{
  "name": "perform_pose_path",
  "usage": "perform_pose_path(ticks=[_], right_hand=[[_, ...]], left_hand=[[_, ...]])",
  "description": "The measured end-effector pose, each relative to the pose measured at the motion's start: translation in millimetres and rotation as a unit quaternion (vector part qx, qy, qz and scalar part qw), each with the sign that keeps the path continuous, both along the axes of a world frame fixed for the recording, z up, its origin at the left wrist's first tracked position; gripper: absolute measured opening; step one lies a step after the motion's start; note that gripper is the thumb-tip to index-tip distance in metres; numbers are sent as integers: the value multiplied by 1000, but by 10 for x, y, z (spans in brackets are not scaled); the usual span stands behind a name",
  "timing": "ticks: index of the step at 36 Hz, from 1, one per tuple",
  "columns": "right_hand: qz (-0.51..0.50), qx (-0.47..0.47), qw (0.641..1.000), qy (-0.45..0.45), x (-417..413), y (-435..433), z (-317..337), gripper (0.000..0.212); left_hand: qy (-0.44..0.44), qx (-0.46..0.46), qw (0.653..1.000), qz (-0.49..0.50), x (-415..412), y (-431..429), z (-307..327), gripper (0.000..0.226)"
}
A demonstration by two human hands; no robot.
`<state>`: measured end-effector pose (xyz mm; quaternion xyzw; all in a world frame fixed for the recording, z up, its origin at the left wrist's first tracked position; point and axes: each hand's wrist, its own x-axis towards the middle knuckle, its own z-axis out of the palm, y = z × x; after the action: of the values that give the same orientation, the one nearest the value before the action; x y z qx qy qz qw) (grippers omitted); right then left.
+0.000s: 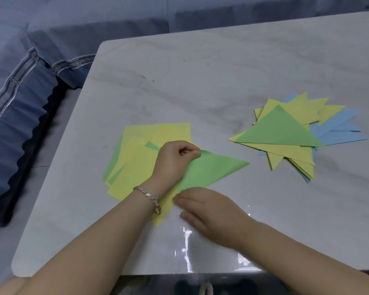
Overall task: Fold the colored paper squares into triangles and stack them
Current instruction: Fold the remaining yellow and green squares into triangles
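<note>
green triangle lies half on the pile of squares, near middle of the table. left hand pinches its far corner, fingers curled. right hand lies flat, fingers straight, at its near corner. thin, light and floppy, it likely slides on the gloss. take it by a corner. finished stack sits right.

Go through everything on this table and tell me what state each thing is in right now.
Green sheet: folded into a triangle, partly on the squares.
Left hand: pinches its top corner.
Right hand: flat, fingers at its near corner.
Squares: unfolded, loosely piled.
Triangles: folded, fanned stack, green on top.
</note>
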<state>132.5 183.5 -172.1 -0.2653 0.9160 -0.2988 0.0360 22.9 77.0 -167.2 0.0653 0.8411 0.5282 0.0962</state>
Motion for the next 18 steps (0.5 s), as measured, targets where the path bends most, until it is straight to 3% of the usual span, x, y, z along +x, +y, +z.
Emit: perform_pose_path(ticks=[18], right_hand=[[-224, 76, 969, 67, 68, 817, 17, 32]], left_hand=[[4, 5, 1000, 9, 16, -4, 8, 22]])
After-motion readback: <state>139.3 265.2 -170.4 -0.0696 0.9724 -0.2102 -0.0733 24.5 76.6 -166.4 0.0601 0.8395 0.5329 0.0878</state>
